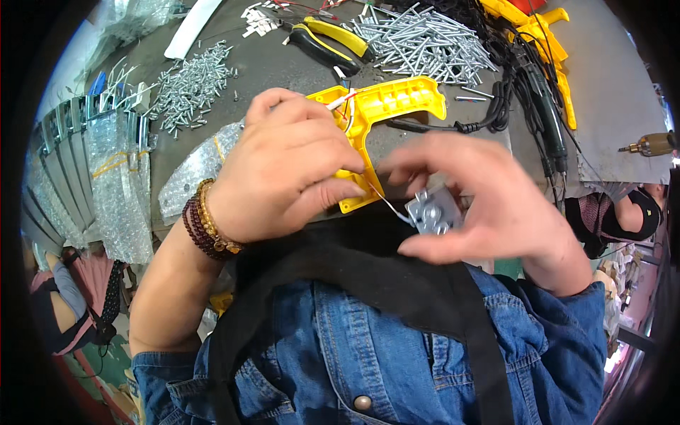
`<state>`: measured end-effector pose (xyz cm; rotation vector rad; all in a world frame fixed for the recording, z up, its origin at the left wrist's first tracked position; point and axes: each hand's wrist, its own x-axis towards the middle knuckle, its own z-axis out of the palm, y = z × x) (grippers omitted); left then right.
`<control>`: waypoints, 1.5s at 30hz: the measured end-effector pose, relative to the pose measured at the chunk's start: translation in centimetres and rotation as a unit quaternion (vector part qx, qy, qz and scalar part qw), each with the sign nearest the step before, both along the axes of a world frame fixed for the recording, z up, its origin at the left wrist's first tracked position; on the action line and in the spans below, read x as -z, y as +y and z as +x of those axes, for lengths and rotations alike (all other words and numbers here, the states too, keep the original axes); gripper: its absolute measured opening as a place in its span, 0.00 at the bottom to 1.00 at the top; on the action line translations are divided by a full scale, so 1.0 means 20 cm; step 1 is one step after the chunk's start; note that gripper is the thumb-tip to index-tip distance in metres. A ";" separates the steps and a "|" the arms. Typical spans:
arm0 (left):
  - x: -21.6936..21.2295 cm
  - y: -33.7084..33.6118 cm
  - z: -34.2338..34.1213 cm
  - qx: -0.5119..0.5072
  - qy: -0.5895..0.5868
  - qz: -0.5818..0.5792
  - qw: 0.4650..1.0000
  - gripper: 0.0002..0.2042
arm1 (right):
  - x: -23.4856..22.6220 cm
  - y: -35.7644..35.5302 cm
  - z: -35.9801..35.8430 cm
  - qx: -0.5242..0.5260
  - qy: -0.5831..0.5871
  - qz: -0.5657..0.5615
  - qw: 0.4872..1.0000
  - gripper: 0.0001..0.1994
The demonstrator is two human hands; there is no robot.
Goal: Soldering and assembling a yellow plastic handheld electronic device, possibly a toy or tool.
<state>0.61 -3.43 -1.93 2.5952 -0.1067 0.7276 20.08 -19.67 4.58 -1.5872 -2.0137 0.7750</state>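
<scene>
A yellow plastic tool housing [397,99], shaped with a long ribbed arm and a handle, is lying at the table's near edge with its hollow side up. My left hand [290,163] covers part of it and grips its handle between thumb and fingers. Thin red and white wires [350,113] run inside the housing. To the right, my right hand [474,198], slightly blurred, holds a small grey metal block with a round raised centre [433,210]. A white wire [389,205] stretches from the housing's handle to this block.
Piles of short screws [191,88] and long screws [428,42] lie beyond my hands, with yellow-black pliers [329,42] between them. Right: a dark corded tool [542,106], a yellow housing [563,78], a brass-coloured driver tip [648,145]. Left: bubble-wrapped metal parts [117,170].
</scene>
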 end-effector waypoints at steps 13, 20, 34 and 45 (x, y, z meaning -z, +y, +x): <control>0.03 0.08 -0.01 0.072 -0.002 -0.153 0.986 0.12 | 0.19 0.08 0.02 0.127 0.364 -0.153 0.910 0.25; 0.01 0.08 -0.02 0.090 -0.023 -0.202 0.975 0.12 | 0.12 0.19 -0.05 0.001 0.028 -0.058 0.998 0.23; 0.01 0.09 0.00 0.054 -0.011 -0.163 0.985 0.16 | 0.23 0.19 -0.01 -0.052 -0.090 0.122 0.987 0.25; -0.06 0.05 -0.07 0.018 0.068 -0.146 0.987 0.14 | -0.14 0.01 0.05 -0.235 0.504 -0.284 0.781 0.20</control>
